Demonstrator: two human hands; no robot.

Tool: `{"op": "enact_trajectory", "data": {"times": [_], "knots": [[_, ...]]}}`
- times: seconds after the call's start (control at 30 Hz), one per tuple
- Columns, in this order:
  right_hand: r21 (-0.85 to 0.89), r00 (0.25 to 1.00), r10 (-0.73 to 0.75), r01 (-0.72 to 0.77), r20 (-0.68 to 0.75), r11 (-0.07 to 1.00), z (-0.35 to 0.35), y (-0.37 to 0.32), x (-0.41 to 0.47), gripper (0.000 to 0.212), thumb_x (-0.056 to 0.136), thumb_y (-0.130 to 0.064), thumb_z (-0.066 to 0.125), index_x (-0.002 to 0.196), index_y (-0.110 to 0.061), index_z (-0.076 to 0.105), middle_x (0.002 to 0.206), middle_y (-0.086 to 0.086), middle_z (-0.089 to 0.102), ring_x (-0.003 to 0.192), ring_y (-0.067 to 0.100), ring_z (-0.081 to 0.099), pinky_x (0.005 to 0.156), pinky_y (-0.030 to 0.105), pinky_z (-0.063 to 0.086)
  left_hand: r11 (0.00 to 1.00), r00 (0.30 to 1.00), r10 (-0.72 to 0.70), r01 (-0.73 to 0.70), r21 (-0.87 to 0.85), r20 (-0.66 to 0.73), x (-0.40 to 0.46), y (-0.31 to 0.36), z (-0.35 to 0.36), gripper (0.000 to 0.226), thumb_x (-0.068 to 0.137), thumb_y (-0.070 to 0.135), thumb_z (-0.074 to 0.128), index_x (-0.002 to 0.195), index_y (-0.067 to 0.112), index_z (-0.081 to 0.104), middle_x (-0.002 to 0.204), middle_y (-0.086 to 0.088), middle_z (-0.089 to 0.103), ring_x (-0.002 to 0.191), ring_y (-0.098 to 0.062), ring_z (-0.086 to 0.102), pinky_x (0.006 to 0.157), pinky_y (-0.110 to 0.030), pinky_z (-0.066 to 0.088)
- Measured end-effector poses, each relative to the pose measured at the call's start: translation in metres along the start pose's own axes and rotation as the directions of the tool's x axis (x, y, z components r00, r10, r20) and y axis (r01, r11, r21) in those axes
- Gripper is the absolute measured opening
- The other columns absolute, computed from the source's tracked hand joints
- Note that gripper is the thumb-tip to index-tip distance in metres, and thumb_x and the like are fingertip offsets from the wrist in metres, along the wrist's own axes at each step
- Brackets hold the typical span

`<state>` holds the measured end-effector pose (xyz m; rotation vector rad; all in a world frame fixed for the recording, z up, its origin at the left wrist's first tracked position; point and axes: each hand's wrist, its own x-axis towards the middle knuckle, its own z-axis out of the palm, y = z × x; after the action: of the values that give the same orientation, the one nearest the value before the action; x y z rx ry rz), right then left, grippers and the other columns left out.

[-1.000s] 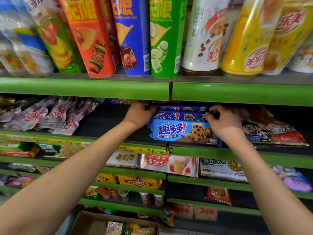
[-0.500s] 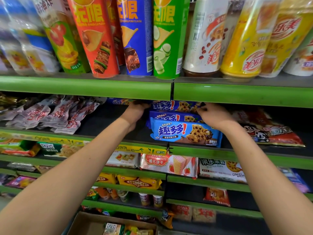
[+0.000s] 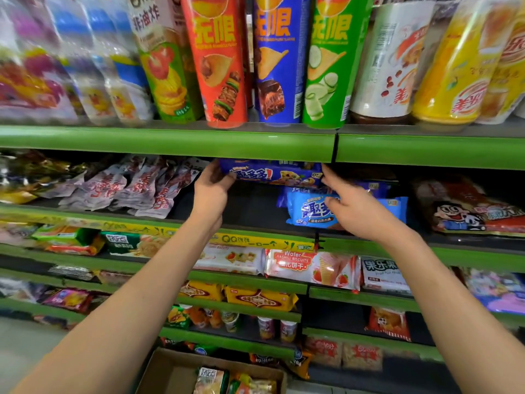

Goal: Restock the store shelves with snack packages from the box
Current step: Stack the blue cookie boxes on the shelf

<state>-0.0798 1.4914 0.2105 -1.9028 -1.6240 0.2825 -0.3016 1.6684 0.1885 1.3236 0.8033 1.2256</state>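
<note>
A dark blue cookie package (image 3: 272, 174) is lifted just under the green edge of the upper shelf (image 3: 170, 143). My left hand (image 3: 211, 194) grips its left end. My right hand (image 3: 359, 207) has its fingers apart, with the index fingertip touching the package's right end. Behind my right hand, a light blue cookie package (image 3: 308, 213) lies on the dark shelf (image 3: 250, 209), on top of another blue pack. The cardboard box (image 3: 167, 371) sits on the floor at the bottom, with a few snack packages (image 3: 211, 379) inside.
Pale meat-snack bags (image 3: 136, 189) lie left of the bare shelf patch, and a red cartoon bag (image 3: 468, 211) lies to the right. Tall chip cans (image 3: 279, 58) and cup drinks stand on the shelf above. The lower shelves hold wafers and biscuits (image 3: 309, 268).
The top dark blue package has come up off the stack and shifted left, held between my hands. My right hand's fingers have spread. The view has swung a little to the left.
</note>
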Motion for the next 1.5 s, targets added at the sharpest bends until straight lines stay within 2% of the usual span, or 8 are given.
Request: {"op": "enact_trajectory", "data": {"times": [0.13,0.23,0.33,0.53,0.7,0.9,1.1,1.5], "knots": [[0.060,1.000,0.003,-0.003,0.003,0.998,0.025,-0.020,0.003,0.067,0.102,-0.017,0.047,0.158,-0.035,0.014,0.155,-0.005,0.041,0.093,-0.013,0.061,0.076,0.011,0.042,0.999,0.999,-0.028,0.028,0.018,-0.024,-0.003,0.007,-0.036,0.033,0.095,-0.006,0.057,0.121,0.015,0.057,0.110,0.002,0.069,0.097,-0.008,0.063,0.092,-0.027,0.049],[0.280,0.997,0.038,-0.017,-0.069,0.960,0.051,-0.041,0.005,0.067,0.100,-0.009,0.052,0.156,-0.032,0.023,0.150,-0.005,0.044,0.114,-0.006,0.055,0.084,-0.004,0.037,0.995,0.997,-0.061,0.064,0.074,-0.041,-0.006,0.009,-0.065,0.031,0.097,0.002,0.058,0.122,0.020,0.056,0.102,0.011,0.067,0.085,0.001,0.063,0.068,-0.011,0.047],[0.486,0.992,0.084,-0.028,-0.095,0.873,0.074,-0.060,0.007,0.066,0.096,0.005,0.053,0.154,-0.019,0.030,0.147,-0.007,0.044,0.122,-0.021,0.044,0.109,0.010,0.033,0.988,0.994,-0.104,0.107,0.114,-0.035,-0.009,0.007,-0.091,0.027,0.097,0.002,0.058,0.112,0.025,0.059,0.097,0.013,0.069,0.073,0.010,0.065,0.060,-0.007,0.046],[0.539,0.962,0.232,-0.123,-0.140,0.833,0.114,-0.073,0.012,0.073,0.088,0.007,0.064,0.152,-0.016,0.036,0.101,-0.041,0.051,0.092,-0.035,0.047,0.062,0.005,0.046,0.937,0.977,-0.196,0.161,0.311,0.084,-0.013,0.008,-0.124,0.059,0.087,-0.006,0.067,0.138,0.018,0.049,0.107,0.005,0.069,0.089,0.000,0.067,0.069,-0.010,0.048],[0.508,0.927,0.320,-0.183,-0.197,0.842,0.132,-0.078,0.020,0.067,0.093,-0.003,0.064,0.152,-0.012,0.034,0.116,-0.014,0.054,0.098,-0.010,0.060,0.080,0.004,0.044,0.918,0.953,-0.250,0.176,0.356,0.173,-0.011,-0.003,-0.139,0.072,0.091,-0.005,0.064,0.153,0.018,0.035,0.126,-0.007,0.066,0.116,-0.027,0.062,0.105,-0.045,0.048],[0.524,0.884,0.408,-0.241,-0.228,0.817,0.142,-0.081,0.038,0.048,0.098,0.000,0.055,0.144,-0.008,0.047,0.115,0.004,0.062,0.102,0.019,0.063,0.099,0.045,0.053,0.929,0.937,-0.280,0.211,0.305,0.207,-0.001,-0.006,-0.143,0.069,0.096,-0.001,0.060,0.154,0.024,0.032,0.122,0.002,0.063,0.106,-0.021,0.067,0.076,-0.031,0.061],[0.420,0.875,0.405,-0.273,-0.266,0.866,0.147,-0.080,0.035,0.042,0.094,-0.002,0.060,0.136,-0.007,0.056,0.108,-0.006,0.059,0.097,0.011,0.054,0.085,0.026,0.043,0.906,0.933,-0.295,0.204,0.371,0.207,-0.002,-0.015,-0.143,0.059,0.096,0.000,0.059,0.149,0.016,0.039,0.123,-0.004,0.064,0.105,-0.023,0.067,0.088,-0.045,0.058],[0.355,0.866,0.409,-0.301,-0.288,0.885,0.150,-0.082,0.034,0.048,0.094,-0.002,0.060,0.140,-0.008,0.050,0.132,0.009,0.060,0.114,0.016,0.055,0.091,0.025,0.043,0.898,0.935,-0.281,0.176,0.403,0.217,-0.001,-0.026,-0.145,0.061,0.097,0.007,0.060,0.151,0.021,0.035,0.118,0.005,0.065,0.111,-0.016,0.064,0.100,-0.040,0.052]]}}
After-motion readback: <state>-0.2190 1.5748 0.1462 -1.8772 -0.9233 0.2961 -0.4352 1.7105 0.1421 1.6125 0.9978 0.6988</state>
